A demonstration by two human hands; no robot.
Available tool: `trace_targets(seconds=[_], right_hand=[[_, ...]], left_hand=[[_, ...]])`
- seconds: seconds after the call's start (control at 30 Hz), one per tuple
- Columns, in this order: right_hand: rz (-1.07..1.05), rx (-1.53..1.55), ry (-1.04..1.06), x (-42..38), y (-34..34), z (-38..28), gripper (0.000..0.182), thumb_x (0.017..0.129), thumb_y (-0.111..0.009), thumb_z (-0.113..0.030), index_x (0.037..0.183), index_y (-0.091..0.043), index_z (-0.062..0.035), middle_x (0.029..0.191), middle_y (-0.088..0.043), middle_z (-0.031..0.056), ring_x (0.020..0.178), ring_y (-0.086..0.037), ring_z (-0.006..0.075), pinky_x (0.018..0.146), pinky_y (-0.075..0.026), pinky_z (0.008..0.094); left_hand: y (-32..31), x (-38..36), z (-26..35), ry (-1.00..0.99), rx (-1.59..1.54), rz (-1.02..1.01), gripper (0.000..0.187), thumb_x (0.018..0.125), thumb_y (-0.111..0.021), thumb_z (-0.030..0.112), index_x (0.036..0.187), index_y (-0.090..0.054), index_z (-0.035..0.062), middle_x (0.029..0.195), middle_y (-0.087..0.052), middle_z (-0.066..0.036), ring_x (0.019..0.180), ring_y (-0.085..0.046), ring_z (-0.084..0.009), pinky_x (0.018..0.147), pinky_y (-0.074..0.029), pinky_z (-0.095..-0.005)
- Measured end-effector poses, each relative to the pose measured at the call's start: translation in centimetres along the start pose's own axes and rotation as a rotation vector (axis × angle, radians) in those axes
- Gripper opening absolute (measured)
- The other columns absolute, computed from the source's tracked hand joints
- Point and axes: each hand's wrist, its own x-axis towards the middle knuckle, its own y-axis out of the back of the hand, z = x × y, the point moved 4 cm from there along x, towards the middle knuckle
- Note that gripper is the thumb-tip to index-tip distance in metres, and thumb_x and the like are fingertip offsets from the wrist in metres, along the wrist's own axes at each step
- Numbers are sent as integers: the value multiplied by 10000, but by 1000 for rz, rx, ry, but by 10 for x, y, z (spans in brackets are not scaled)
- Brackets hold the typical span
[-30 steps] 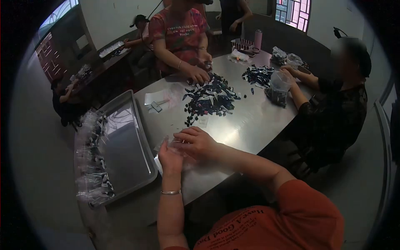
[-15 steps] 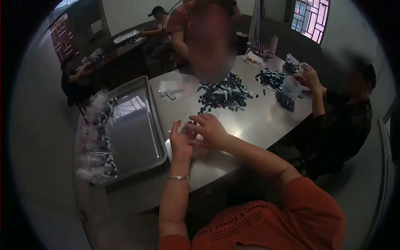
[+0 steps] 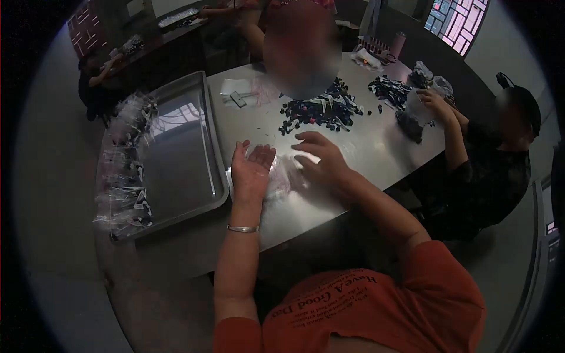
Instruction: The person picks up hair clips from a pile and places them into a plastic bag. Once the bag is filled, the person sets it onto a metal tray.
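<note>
My left hand (image 3: 252, 172) is palm up over the near part of the metal table, fingers apart and slightly curled, with nothing plainly visible in it. My right hand (image 3: 323, 160) hovers to its right, fingers spread and a little blurred, holding nothing that I can see. Between and below the hands lie clear plastic bags (image 3: 280, 181), partly hidden by my left hand. Beyond my fingers spreads a pile of small dark and white parts (image 3: 321, 113), with a few reddish ones among them.
At left stands a large metal tray (image 3: 179, 150), filled bags (image 3: 138, 170) along its far-left side. A small grey block (image 3: 238, 99) rests near white sheets. One person (image 3: 479, 159) at right handles a plastic bag (image 3: 416, 112); another person sits opposite. A pink bottle (image 3: 398, 42) stands behind.
My right hand has drawn away from my left hand toward the right. The left palm has opened upward, and the bags beneath show more. The head view has shifted slightly.
</note>
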Motion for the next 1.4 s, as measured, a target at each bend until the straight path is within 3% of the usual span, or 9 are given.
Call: trace_targets(seconds=[0.07, 0.2, 0.4, 0.63, 0.97, 1.03, 1.13, 1.27, 1.4], right_hand=[[-68, -34, -264, 1, 8, 43, 228, 787, -656, -153, 995, -661, -60, 1066, -595, 119, 935, -605, 282, 784, -502, 342], [-129, -279, -311, 12, 20, 98, 241, 784, -648, -188, 993, -669, -69, 1060, -608, 119, 930, -604, 291, 807, -487, 366], [-87, -322, -70, 44, -16, 99, 228, 723, -677, -208, 910, -689, -80, 1007, -608, 92, 984, -544, 286, 870, -451, 370], [-155, -574, 170, 63, -49, 111, 135, 658, -626, -215, 660, -639, -80, 812, -580, 88, 856, -541, 284, 737, -445, 395], [-41, -688, 223, 63, -36, 81, 36, 643, -591, -104, 673, -606, -90, 811, -573, 54, 863, -539, 259, 772, -428, 369], [54, -625, 269, 64, -26, 72, 45, 710, -614, -101, 750, -624, -85, 818, -599, 52, 820, -571, 252, 738, -452, 372], [137, -225, -101, 53, -12, 60, 67, 805, -624, -95, 861, -616, -60, 798, -616, 105, 711, -596, 273, 633, -475, 339], [144, 535, -422, 34, -1, 33, 110, 908, -556, -98, 940, -593, 1, 801, -620, 26, 718, -573, 93, 663, -471, 238], [95, 742, -418, 18, 5, -6, 116, 907, -559, -86, 967, -600, 6, 831, -640, 54, 747, -593, 103, 686, -482, 231]], left_hand=[[2, 2, 3, -13, -41, -3, 308, 906, -532, 338, 1034, -456, 69, 904, -533, -162, 845, -566, -289, 834, -503, -458], [2, 3, 11, -44, -31, -16, 269, 916, -512, 316, 1014, -472, 69, 909, -551, -171, 857, -581, -285, 838, -506, -451], [5, 5, 13, -32, -51, -32, 265, 909, -521, 304, 1011, -483, 63, 902, -559, -175, 869, -587, -290, 851, -507, -448], [8, 7, 9, -17, -80, -9, 298, 912, -511, 308, 965, -521, 15, 904, -593, -199, 874, -600, -325, 836, -518, -458], [-1, -1, 5, -7, -149, 23, 265, 896, -549, 301, 968, -508, 49, 912, -568, -199, 850, -600, -314, 843, -515, -450], [-3, -3, 8, 1, -152, -11, 273, 893, -554, 298, 973, -501, 42, 919, -556, -197, 853, -596, -314, 844, -519, -451], [-2, -3, 7, -2, -157, -24, 281, 890, -559, 304, 973, -492, 44, 944, -535, -195, 875, -582, -312, 852, -510, -464], [-1, 0, 4, 27, -148, -28, 289, 886, -562, 317, 968, -488, 50, 953, -516, -187, 881, -569, -307, 869, -497, -472], [1, 3, 2, 3, -110, -6, 293, 884, -564, 320, 972, -485, 52, 956, -505, -184, 874, -567, -304, 872, -496, -469]])
